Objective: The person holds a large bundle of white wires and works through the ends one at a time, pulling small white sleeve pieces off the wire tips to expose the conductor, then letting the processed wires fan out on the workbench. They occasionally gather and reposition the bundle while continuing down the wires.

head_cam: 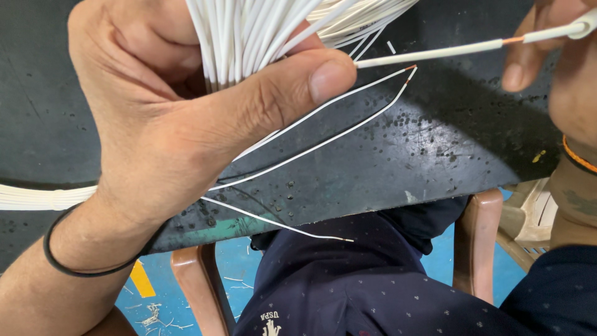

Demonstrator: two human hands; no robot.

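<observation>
Your left hand (pixel 186 118) clamps the white wire bundle (pixel 249 31) upper centre, keeping ends gathered | your right hand (pixel 547 56) pinches one wire (pixel 429 54) upper right, stripped | loose wires (pixel 323 124) on table (pixel 404 155)
</observation>
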